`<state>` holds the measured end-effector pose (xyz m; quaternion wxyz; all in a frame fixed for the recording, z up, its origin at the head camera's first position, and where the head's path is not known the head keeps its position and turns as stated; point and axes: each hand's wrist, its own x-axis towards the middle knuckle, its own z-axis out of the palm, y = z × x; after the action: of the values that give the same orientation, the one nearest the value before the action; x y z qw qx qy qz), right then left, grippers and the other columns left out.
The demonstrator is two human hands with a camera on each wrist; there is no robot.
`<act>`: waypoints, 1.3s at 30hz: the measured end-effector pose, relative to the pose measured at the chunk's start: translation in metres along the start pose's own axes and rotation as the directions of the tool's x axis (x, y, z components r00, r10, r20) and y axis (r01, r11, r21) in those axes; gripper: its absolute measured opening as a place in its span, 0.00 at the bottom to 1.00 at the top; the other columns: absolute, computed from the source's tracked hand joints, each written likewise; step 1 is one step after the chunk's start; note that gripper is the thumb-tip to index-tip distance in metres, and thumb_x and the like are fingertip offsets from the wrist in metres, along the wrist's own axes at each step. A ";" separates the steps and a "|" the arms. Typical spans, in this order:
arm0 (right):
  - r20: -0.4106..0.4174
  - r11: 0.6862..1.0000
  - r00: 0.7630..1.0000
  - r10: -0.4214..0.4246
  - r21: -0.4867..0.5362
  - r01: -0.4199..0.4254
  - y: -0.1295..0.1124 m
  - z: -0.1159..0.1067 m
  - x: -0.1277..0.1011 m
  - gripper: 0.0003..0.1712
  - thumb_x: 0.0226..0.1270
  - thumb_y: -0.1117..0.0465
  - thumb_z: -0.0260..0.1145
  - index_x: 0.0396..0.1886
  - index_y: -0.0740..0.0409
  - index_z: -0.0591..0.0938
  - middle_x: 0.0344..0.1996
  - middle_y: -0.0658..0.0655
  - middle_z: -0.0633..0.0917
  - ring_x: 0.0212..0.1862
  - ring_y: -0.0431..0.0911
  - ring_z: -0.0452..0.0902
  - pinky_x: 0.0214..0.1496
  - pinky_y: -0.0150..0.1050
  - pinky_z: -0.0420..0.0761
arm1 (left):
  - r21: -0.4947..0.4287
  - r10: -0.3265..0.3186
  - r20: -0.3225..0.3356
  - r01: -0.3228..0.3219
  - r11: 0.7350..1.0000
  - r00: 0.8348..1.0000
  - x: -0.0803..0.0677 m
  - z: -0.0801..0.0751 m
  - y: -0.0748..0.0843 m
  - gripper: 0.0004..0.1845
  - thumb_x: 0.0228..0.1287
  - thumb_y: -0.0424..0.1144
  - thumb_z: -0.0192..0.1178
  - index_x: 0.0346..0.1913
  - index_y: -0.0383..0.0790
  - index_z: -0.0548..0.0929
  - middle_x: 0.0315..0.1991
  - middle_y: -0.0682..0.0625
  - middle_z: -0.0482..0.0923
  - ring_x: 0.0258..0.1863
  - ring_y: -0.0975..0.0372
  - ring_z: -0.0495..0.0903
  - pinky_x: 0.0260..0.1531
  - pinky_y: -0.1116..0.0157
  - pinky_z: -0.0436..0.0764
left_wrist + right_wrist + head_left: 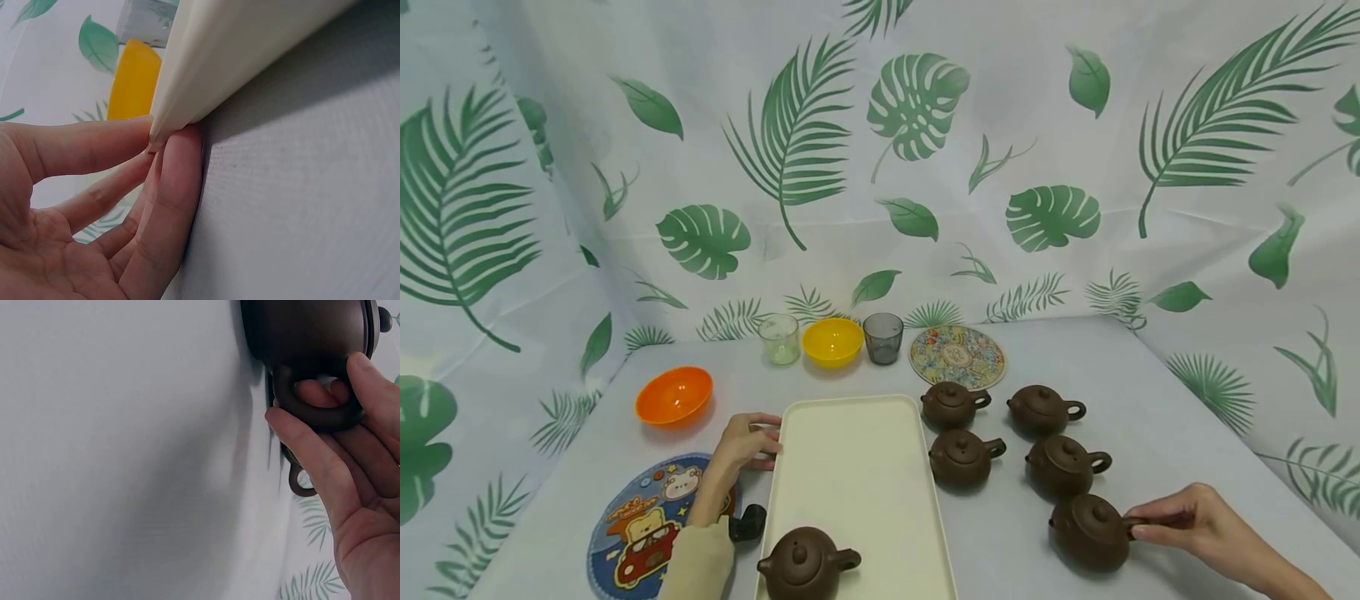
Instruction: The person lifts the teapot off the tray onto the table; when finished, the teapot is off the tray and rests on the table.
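Observation:
My left hand [747, 444] is at the left rim of a cream rectangular tray [857, 467]. In the left wrist view, the thumb and fingers [178, 162] pinch the tray's edge. A dark brown teapot [801, 567] sits on the tray's near left part, its handle to the right. My right hand [1195, 525] grips the looped handle [319, 415] of another brown teapot [1092, 533] at the near right. Whether that pot touches the cloth, I cannot tell. Several like teapots stand right of the tray, among them one [1063, 467] just behind the held pot.
Left of the tray lie a blue cartoon mat [647, 533] and a small black object [747, 523]. An orange bowl [674, 397] stands farther back. Along the back are a clear glass [779, 340], a yellow bowl [832, 343], a grey glass [883, 338] and a round patterned mat [957, 357].

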<state>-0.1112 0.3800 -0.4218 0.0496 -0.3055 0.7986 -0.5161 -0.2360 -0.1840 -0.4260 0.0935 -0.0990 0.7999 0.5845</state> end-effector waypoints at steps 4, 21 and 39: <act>0.021 0.999 1.000 0.020 -0.048 -0.019 0.000 -0.001 0.004 0.19 0.56 0.81 0.61 0.40 0.61 0.88 0.38 0.45 0.88 0.38 0.34 0.84 0.32 0.31 0.84 | -0.001 0.000 -0.008 0.000 1.000 1.000 0.000 0.000 -0.001 0.23 0.50 0.21 0.61 0.54 0.27 0.77 0.34 0.40 0.80 0.22 0.61 0.80 0.21 0.64 0.84; -0.213 0.951 0.960 0.181 -0.209 -0.226 -0.065 0.052 0.069 0.13 0.59 0.66 0.69 0.43 0.67 0.85 0.38 0.55 0.88 0.38 0.30 0.82 0.35 0.31 0.84 | 0.001 0.009 -0.022 -0.009 1.000 1.000 0.002 0.000 -0.002 0.24 0.50 0.22 0.62 0.54 0.27 0.77 0.35 0.40 0.81 0.22 0.61 0.81 0.20 0.65 0.83; 0.145 0.997 0.986 0.082 -0.004 -0.083 -0.093 0.184 0.168 0.20 0.56 0.60 0.73 0.45 0.68 0.84 0.41 0.60 0.87 0.43 0.48 0.85 0.42 0.27 0.82 | 0.002 -0.003 -0.016 0.003 1.000 1.000 0.002 0.002 -0.001 0.24 0.50 0.22 0.61 0.54 0.27 0.77 0.35 0.40 0.80 0.22 0.61 0.80 0.20 0.65 0.83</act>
<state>-0.1334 0.1171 -0.3880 0.1294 -0.3090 0.8043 -0.4909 -0.2371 -0.1825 -0.4282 0.0878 -0.1048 0.8011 0.5828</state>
